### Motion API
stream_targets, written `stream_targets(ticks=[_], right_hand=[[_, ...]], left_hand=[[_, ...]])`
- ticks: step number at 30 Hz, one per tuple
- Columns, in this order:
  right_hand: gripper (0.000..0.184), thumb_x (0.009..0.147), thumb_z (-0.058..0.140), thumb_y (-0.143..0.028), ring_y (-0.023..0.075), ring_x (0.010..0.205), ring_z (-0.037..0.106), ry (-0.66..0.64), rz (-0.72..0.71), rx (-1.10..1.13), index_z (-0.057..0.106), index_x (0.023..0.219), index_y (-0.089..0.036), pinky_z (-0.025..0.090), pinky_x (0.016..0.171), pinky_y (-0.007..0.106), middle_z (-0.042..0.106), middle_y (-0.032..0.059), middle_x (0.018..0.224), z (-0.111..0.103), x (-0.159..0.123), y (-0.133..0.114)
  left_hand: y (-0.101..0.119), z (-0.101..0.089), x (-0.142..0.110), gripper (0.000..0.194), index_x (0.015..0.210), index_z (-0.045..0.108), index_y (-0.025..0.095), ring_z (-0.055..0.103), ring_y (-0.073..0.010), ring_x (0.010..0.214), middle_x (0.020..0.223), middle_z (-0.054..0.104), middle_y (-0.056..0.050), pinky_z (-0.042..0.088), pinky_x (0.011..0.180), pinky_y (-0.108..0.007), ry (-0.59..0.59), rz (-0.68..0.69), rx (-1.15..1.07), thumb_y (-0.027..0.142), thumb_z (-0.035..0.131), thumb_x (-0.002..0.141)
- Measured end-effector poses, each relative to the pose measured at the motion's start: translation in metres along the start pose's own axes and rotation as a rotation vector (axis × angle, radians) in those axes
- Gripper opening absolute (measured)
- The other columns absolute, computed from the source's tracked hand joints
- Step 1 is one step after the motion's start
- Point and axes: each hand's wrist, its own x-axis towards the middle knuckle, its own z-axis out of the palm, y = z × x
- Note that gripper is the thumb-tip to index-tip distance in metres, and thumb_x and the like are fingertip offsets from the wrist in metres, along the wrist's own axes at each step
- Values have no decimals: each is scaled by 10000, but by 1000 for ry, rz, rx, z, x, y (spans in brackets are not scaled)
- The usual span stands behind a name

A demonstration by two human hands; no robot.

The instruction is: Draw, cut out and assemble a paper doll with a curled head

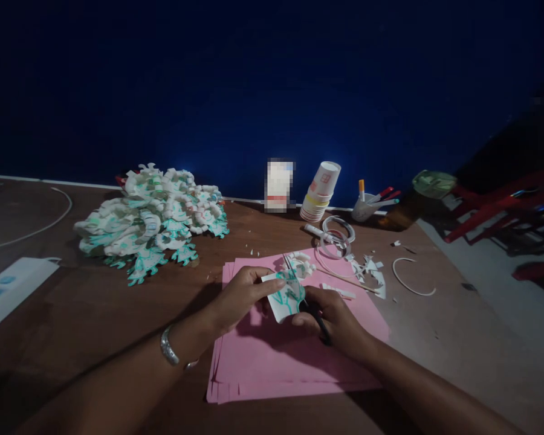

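A white paper cup piece (286,297) with green drawn lines sits just above the near middle of the pink paper stack (272,362), held up between both hands. The left hand (240,296) pinches its upper left edge, thumb and fingers closed on the paper. The right hand (333,317) is clenched round the dark handles of a pair of scissors (306,302), whose blades reach into the cup piece. Just beyond, at the far edge of the pink stack, lies a small curled white cutting (301,264), with white scraps (369,275) off its far right corner. Farther back from the stack stand tape rolls (338,237), a tilted pile of paper cups (321,190) and a cup of pens (372,204). Well to the stack's far left rests a heap of cut cups (152,220) edged in green.
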Motion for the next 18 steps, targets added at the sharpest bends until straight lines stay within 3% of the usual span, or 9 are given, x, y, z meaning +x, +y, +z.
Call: stream_targets(ticks=[8,12,18], right_hand=[[315,855,699,-429,99,563,429,-74,32,-3,564,756,-162,342,522,203,516,-31,631,-5,1,-1],[159,828,626,-221,84,526,383,-13,26,-64,543,707,-161,313,498,196,486,-44,589,-2,0,2],[45,802,600,-156,85,543,420,-21,22,-11,630,781,-131,329,505,191,553,-24,640,1,0,2]], left_hand=[[1,-1,0,291,758,687,102,541,-75,470,609,639,-25,410,430,-181,-64,-76,-172,382,764,763],[0,1,0,278,790,715,107,557,-70,479,640,661,-28,415,445,-176,-36,-62,-101,383,742,785],[-2,2,-2,292,728,707,128,560,-71,488,632,665,-31,431,476,-183,-55,-44,8,406,702,820]])
